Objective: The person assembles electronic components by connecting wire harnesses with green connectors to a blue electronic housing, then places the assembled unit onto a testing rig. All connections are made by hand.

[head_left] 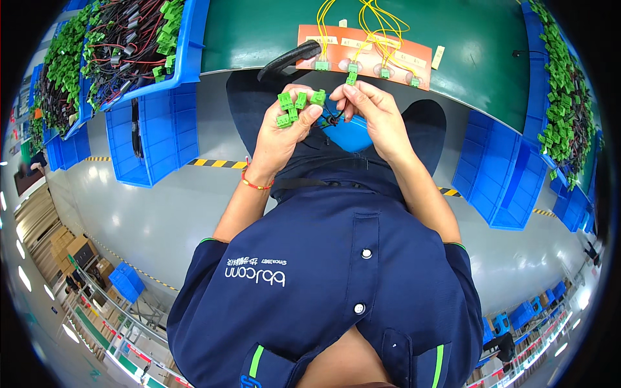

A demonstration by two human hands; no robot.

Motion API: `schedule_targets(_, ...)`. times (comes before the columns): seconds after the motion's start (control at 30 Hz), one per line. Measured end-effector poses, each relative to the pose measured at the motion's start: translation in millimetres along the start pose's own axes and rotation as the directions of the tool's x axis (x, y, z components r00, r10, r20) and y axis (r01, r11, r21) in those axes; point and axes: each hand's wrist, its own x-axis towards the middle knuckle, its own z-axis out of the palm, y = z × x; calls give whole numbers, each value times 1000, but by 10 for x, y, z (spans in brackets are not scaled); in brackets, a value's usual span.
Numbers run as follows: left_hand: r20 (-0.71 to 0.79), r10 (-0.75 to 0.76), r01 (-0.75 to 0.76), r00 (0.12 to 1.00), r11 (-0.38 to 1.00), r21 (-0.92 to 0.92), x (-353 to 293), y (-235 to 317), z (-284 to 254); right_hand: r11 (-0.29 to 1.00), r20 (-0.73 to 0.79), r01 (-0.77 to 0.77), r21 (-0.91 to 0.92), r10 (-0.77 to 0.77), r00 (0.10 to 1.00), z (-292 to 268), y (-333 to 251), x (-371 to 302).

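My left hand [275, 139] is closed around several green terminal connectors [292, 111] that stick out between thumb and fingers. Close beside it, my right hand [378, 119] is pinched at the lower end of a green connector [351, 77]. That connector meets one of the green sockets [353, 66] along the front edge of an orange-brown board [365, 42]. Another green connector [317, 97] sits between the two hands, at the left fingertips. Thin black wires [332, 118] hang below the right fingers, partly hidden by them.
Yellow wires [381, 26] run from the board across the green table [252, 39]. A thick black cable [288, 59] lies at its front edge. Blue bins [187, 58] of wired connectors stand left; green connectors [563, 110] fill another at right. A blue object [349, 134] shows between my legs.
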Motion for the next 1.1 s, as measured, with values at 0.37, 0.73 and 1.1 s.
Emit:
schedule_targets(0.37,101,-127,146,987,967,-211,31,16,-112,991,39,-84,105,80,996,-14,-28,33)
schedule_targets(0.73,-90,-36,20,995,984,-175,202,-70,128,988,-6,-17,155,19,1000,-54,55,76)
schedule_targets(1.1,-324,210,-188,922,977,98,216,-125,337,822,126,198,-535,-154,980,-155,349,114)
